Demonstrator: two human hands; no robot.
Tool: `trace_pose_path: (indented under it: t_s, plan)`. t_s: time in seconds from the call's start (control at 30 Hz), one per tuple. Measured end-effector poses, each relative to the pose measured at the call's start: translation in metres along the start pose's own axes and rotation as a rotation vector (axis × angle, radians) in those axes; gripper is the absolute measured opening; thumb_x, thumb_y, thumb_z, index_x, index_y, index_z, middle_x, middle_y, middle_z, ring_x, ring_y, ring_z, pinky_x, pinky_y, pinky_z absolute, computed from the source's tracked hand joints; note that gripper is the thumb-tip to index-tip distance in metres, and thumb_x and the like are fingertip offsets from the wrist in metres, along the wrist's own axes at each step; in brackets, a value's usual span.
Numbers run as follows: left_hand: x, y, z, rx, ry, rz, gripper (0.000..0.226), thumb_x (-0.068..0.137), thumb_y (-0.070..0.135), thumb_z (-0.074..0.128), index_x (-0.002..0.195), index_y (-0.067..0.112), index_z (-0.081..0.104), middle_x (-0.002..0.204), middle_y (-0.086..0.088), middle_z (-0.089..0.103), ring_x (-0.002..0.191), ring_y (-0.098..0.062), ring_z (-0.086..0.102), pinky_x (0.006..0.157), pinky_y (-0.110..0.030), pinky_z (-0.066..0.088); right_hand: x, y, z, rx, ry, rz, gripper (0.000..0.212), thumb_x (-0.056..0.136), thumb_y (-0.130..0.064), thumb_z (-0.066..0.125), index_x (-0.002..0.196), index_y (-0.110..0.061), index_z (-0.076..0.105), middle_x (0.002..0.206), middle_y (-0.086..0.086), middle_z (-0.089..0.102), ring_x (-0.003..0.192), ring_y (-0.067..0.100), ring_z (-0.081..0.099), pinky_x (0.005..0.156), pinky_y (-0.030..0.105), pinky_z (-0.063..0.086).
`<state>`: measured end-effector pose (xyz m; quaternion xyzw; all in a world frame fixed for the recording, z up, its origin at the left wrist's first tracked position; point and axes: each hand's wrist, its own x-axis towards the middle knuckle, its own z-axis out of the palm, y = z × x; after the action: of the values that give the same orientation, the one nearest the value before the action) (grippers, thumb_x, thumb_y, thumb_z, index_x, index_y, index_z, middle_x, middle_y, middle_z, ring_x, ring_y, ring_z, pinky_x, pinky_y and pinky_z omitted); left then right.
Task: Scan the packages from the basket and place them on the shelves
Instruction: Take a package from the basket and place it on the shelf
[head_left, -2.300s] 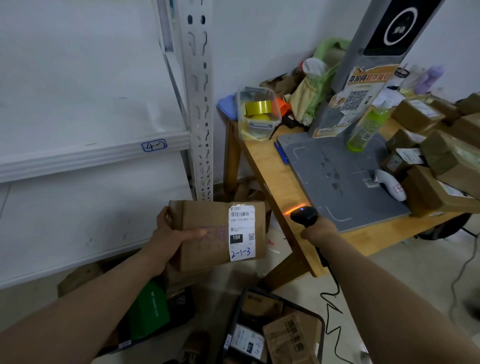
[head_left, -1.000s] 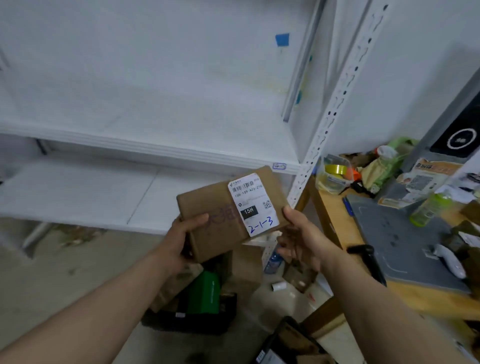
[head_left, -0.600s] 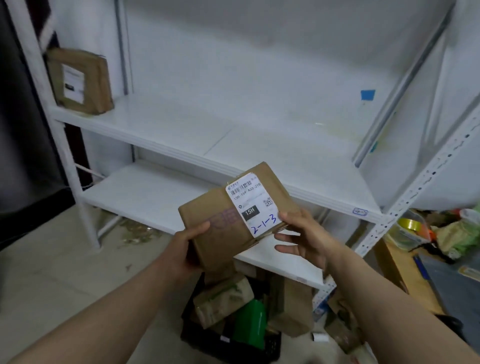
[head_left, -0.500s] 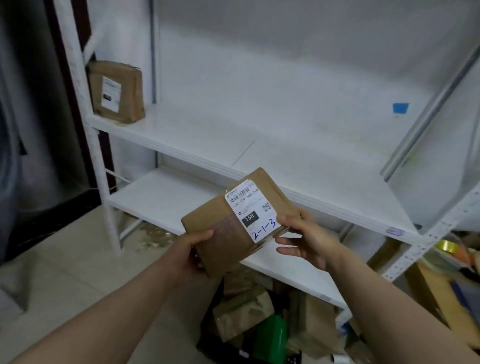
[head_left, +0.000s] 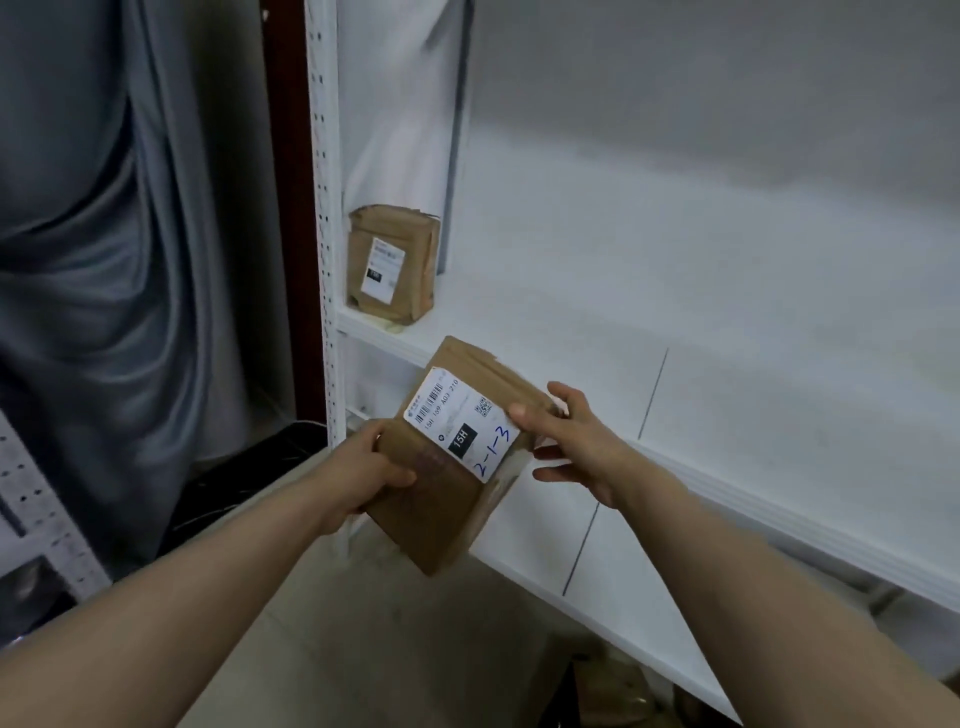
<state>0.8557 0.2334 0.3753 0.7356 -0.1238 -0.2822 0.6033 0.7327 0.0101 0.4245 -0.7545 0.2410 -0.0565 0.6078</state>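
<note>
A white shelf rack (head_left: 675, 322) fills the room's right side, with a grey curtain (head_left: 104, 260) left of it. The package (head_left: 441, 499) marked 2-1-3 hangs just before the rack's upper board, its long axis slanting up-left towards a brown parcel (head_left: 392, 265) standing at that board's left end. The left hand (head_left: 371, 470) grips its near-left edge with curled fingers. The right hand (head_left: 576, 441) pinches the far-right edge, nearer the bare board.
</note>
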Motion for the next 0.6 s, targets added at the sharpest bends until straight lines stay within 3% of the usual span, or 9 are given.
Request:
trace_pose_path:
  t_s: [0.07, 0.17, 0.23, 0.37, 0.43, 0.5, 0.6]
  plan:
    - [0.024, 0.016, -0.005, -0.018, 0.003, 0.045, 0.063, 0.086, -0.003, 0.07, 0.133, 0.032, 0.046, 0.109, 0.003, 0.062, 0.092, -0.016, 0.059, 0.063, -0.03, 0.049, 0.029, -0.018, 0.003, 0.081, 0.01, -0.051, 0.112, 0.068, -0.054, 0.085, 0.156, -0.041, 0.016, 0.134, 0.0, 0.057, 0.114, 0.025, 0.062, 0.094, 0.044, 0.058]
    - [0.069, 0.045, 0.0, -0.066, 0.02, 0.135, 0.072, 0.085, -0.002, 0.072, 0.136, 0.039, 0.041, 0.117, 0.0, 0.06, 0.101, -0.022, 0.06, 0.08, -0.043, 0.057, 0.079, -0.042, 0.003, 0.189, -0.001, -0.144, 0.113, 0.076, -0.036, 0.085, 0.158, -0.039, 0.006, 0.118, -0.006, 0.071, 0.108, 0.015, 0.067, 0.087, 0.038, 0.056]
    - [0.103, 0.068, 0.007, -0.123, 0.049, 0.209, 0.076, 0.085, -0.005, 0.072, 0.138, 0.037, 0.039, 0.118, 0.002, 0.06, 0.102, -0.021, 0.061, 0.085, -0.045, 0.058, 0.115, -0.059, -0.002, 0.194, -0.02, -0.201, 0.119, 0.075, -0.027, 0.087, 0.159, -0.035, 0.003, 0.125, -0.008, 0.066, 0.112, 0.013, 0.065, 0.081, 0.031, 0.052]
    - [0.174, 0.12, 0.017, -0.215, 0.1, 0.327, 0.081, 0.083, -0.007, 0.073, 0.144, 0.031, 0.035, 0.12, 0.004, 0.059, 0.101, -0.014, 0.061, 0.069, -0.029, 0.056, 0.185, -0.097, -0.022, 0.168, 0.036, -0.327, 0.111, 0.073, -0.024, 0.091, 0.156, -0.037, 0.019, 0.138, -0.006, 0.054, 0.121, 0.016, 0.058, 0.078, 0.026, 0.053]
    - [0.209, 0.138, 0.022, -0.209, 0.104, 0.343, 0.08, 0.085, -0.007, 0.071, 0.146, 0.029, 0.033, 0.113, 0.009, 0.059, 0.098, -0.01, 0.06, 0.063, -0.025, 0.054, 0.217, -0.11, -0.036, 0.144, 0.098, -0.387, 0.107, 0.075, -0.022, 0.089, 0.155, -0.039, 0.02, 0.13, -0.008, 0.053, 0.121, 0.017, 0.056, 0.074, 0.024, 0.052]
    - [0.247, 0.15, 0.027, -0.191, 0.115, 0.353, 0.081, 0.086, -0.007, 0.07, 0.148, 0.03, 0.032, 0.116, 0.007, 0.061, 0.099, -0.012, 0.06, 0.061, -0.024, 0.052, 0.25, -0.113, -0.047, 0.1, 0.132, -0.451, 0.106, 0.077, -0.018, 0.088, 0.154, -0.041, 0.02, 0.12, -0.014, 0.052, 0.121, 0.019, 0.055, 0.08, 0.031, 0.057]
    - [0.297, 0.152, 0.034, -0.134, 0.112, 0.341, 0.081, 0.088, -0.006, 0.066, 0.148, 0.034, 0.03, 0.127, 0.0, 0.059, 0.107, -0.018, 0.058, 0.066, -0.025, 0.051, 0.295, -0.102, -0.055, -0.016, 0.173, -0.533, 0.105, 0.076, -0.019, 0.088, 0.153, -0.042, 0.02, 0.12, -0.021, 0.051, 0.127, 0.022, 0.055, 0.099, 0.049, 0.055]
